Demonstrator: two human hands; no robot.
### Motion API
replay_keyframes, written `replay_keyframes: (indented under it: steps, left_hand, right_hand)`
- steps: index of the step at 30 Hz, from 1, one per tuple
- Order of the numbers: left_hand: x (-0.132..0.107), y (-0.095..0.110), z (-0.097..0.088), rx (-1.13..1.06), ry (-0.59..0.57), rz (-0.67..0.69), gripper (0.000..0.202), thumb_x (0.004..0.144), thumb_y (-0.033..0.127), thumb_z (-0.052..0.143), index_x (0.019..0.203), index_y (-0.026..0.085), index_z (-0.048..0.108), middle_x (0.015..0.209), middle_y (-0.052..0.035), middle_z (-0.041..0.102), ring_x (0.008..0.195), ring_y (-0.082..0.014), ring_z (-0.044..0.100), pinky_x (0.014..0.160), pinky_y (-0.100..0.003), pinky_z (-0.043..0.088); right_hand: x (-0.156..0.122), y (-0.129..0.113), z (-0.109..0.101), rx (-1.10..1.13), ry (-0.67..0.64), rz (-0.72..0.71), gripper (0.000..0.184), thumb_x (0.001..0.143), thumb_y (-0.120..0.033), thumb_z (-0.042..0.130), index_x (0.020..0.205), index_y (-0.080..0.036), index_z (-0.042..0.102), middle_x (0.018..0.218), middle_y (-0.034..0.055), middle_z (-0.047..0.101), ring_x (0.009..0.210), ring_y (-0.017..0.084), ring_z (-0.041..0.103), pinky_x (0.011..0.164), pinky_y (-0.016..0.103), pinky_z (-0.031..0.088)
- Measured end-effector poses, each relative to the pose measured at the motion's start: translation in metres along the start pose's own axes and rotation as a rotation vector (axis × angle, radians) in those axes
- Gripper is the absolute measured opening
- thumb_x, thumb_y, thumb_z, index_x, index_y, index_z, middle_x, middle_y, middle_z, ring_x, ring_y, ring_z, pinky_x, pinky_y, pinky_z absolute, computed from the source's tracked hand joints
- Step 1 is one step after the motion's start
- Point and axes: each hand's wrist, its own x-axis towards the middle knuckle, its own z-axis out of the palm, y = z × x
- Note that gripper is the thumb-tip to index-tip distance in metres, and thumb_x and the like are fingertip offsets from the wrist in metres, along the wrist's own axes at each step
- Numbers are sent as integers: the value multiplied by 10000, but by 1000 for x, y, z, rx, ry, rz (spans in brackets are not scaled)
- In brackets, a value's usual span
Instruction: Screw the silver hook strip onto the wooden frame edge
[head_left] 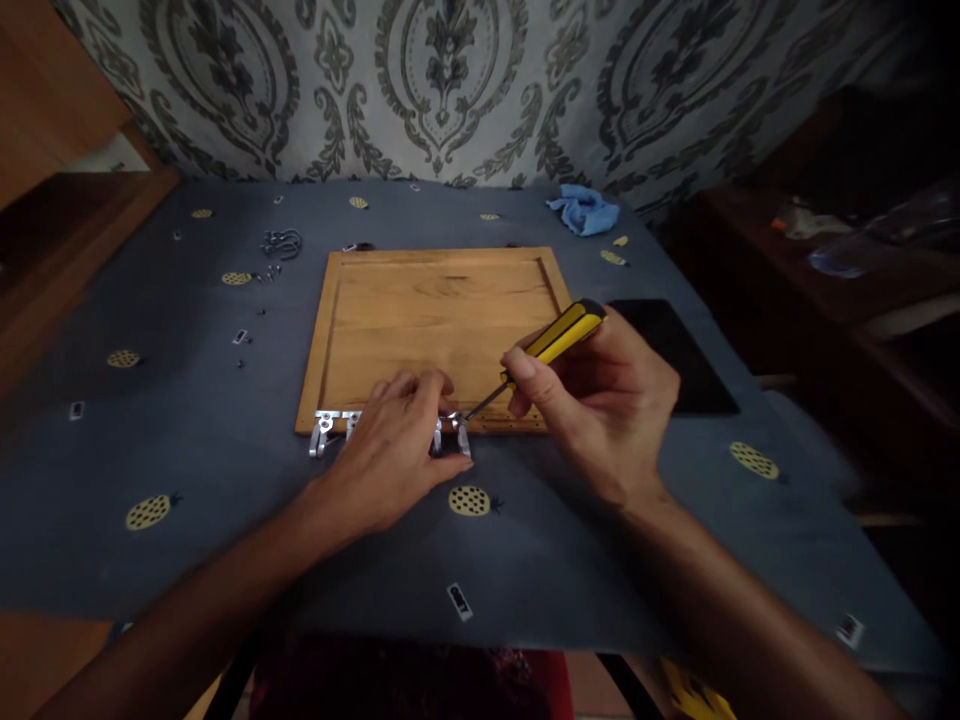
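A framed wooden board lies flat on the table. Along its near edge runs a silver metal hook rail, its hooks pointing toward me. My left hand covers the rail's middle, fingers curled over it and thumb by the hook at the right end. In my right hand is a yellow-and-black screwdriver, tilted down to the left. Its tip meets the right end of the rail; whether it sits in a screw head is too small to tell.
Loose metal hooks and several small screws lie left of the board. A blue cloth rests at the back right. A flat black panel lies right of the board. Patterned fabric hangs behind the blue-covered table.
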Motion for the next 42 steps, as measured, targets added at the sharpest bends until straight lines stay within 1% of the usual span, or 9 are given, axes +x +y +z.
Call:
replay_keyframes:
  steps: [9, 13, 20, 23, 30, 34, 36, 39, 42]
  left_hand:
    - [0, -1, 1, 18, 9, 12, 468, 711, 263, 803, 1021, 198, 459, 1057, -48, 589, 1013, -268, 549, 897, -440, 457]
    - [0, 0, 1, 18, 8, 1, 461, 708, 257, 804, 1013, 200, 464, 1056, -50, 589, 1011, -273, 552, 886, -438, 460]
    - [0, -1, 0, -6, 8, 14, 452, 720, 246, 791, 1019, 216, 454, 1036, -31, 607, 1015, -266, 551, 874, -432, 450]
    - [0, -2, 2, 1, 10, 17, 474, 716, 257, 796, 1032, 216, 445, 1041, -33, 610, 1027, -271, 545, 874, -434, 446]
    - [0, -1, 0, 8, 8, 14, 445, 723, 259, 791, 1004, 211, 450, 1062, -44, 593, 1034, -277, 547, 875, -438, 456]
    - [0, 1, -2, -7, -16, -6, 442, 724, 238, 787, 1013, 208, 454, 1071, -47, 591, 1034, -276, 548, 887, -448, 458]
    - [0, 2, -2, -12, -16, -9, 438, 722, 238, 787, 1007, 207, 457, 1067, -48, 589, 1034, -278, 548, 887, -452, 460]
    - [0, 2, -2, -24, -15, -10, 423, 726, 238, 782, 1010, 206, 469, 1070, -52, 585, 1057, -286, 544, 896, -463, 461]
    - [1, 2, -2, -32, -18, -19, 437, 716, 234, 788, 1020, 202, 476, 1086, -62, 584, 1079, -297, 541, 902, -473, 460]
  right_hand:
    - [-2, 5, 4, -35, -29, 4, 285, 742, -399, 781, 728, -223, 557, 691, -38, 535, 505, 90, 523, 435, 244, 456]
    - [-2, 6, 4, -10, -50, -10, 254, 738, -358, 791, 735, -215, 581, 708, -36, 541, 516, 85, 528, 450, 238, 464]
    - [4, 4, -8, -12, -262, 20, 180, 792, -349, 738, 886, -207, 680, 846, 8, 669, 594, 108, 585, 525, 258, 507]
    - [4, 2, -10, -31, -275, 14, 167, 792, -360, 737, 827, -205, 686, 788, 5, 661, 609, 120, 594, 545, 266, 518]
    - [4, -5, -6, 39, -272, 78, 188, 736, -330, 791, 778, -195, 668, 718, -28, 616, 535, 79, 560, 452, 201, 471]
    - [7, -4, -10, 154, -351, 187, 263, 745, -341, 779, 948, -205, 681, 804, -7, 665, 586, 101, 626, 518, 226, 556]
    - [9, -4, -12, 148, -396, 194, 274, 777, -337, 751, 1007, -201, 687, 811, 4, 681, 575, 98, 628, 533, 231, 563]
    - [9, -4, -11, 106, -380, 163, 207, 758, -335, 767, 882, -182, 706, 773, 8, 681, 511, 85, 587, 456, 213, 520]
    - [8, -5, -8, 109, -338, 164, 218, 707, -336, 808, 791, -177, 685, 761, 11, 681, 511, 93, 583, 413, 210, 490]
